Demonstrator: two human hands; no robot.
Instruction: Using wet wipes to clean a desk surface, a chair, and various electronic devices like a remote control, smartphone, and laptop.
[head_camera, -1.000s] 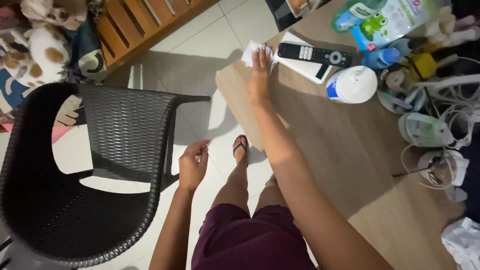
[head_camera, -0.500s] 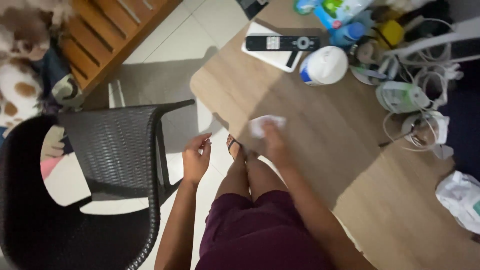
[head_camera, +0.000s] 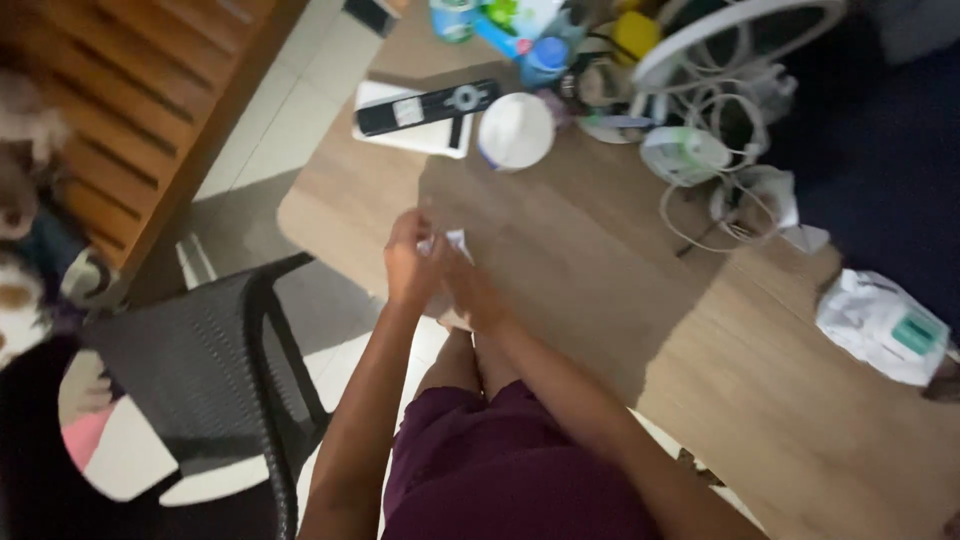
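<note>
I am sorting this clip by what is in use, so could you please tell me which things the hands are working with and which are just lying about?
In hand:
- white wipe, held between left hand and right hand
- wooden table under them

Lying about:
- black remote on a white pad
- white round tub
- tangle of white cables
- crumpled white pack
- black woven chair

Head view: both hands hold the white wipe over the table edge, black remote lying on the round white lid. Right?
Not quite. In the head view the black remote lies on a flat white rectangular thing, beside the round white lid. Both the left hand and right hand do hold the white wipe over the table edge.
</note>
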